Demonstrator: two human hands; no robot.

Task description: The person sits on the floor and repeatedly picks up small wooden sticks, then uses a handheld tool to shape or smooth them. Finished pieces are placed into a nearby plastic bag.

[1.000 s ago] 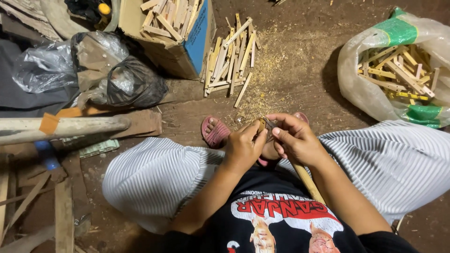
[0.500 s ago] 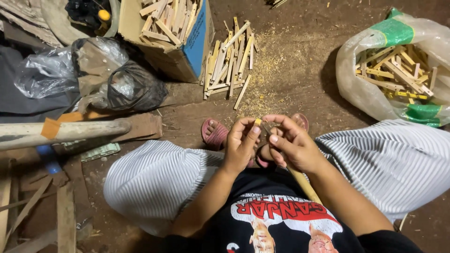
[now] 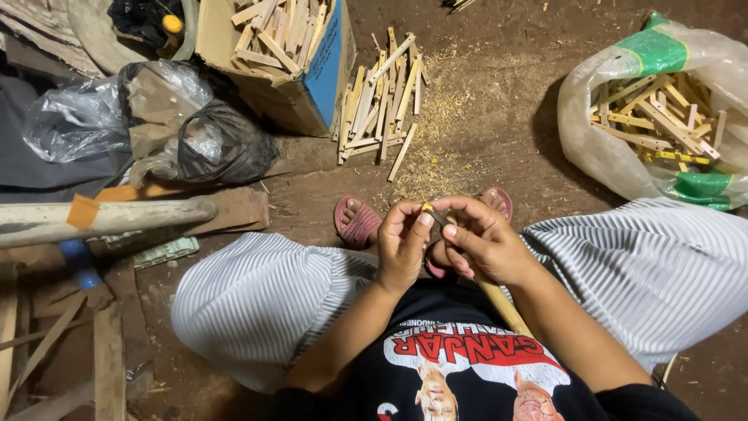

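Both hands sit a little lower and nearer the body than a second ago, and the small piece between them now shows a yellowish tip above the thumbs. The left hand (image 3: pixel 403 245) pinches that small wooden piece (image 3: pixel 428 209) between thumb and fingertips, in front of the person's lap over the dirt floor (image 3: pixel 499 117). The right hand (image 3: pixel 483 242) is clenched round a long wooden handle (image 3: pixel 502 304) that slants back toward the body; its working end is hidden by the fingers, so what kind of tool it is cannot be told.

Three containers hold cut wood. A cardboard box (image 3: pixel 327 74) with a blue side, at top centre, is filled with short pale sticks. A white sack (image 3: pixel 600 132) with green bands, at upper right, lies open and holds many longer slats. A loose pile of sticks (image 3: pixel 382 101) lies on the floor just beside the box; they are too many and too overlapped to count.

Two plastic bags sit at left, one clear (image 3: pixel 74 121) and one black (image 3: pixel 222 144). Two pink sandals (image 3: pixel 357 222) show just beyond the hands.
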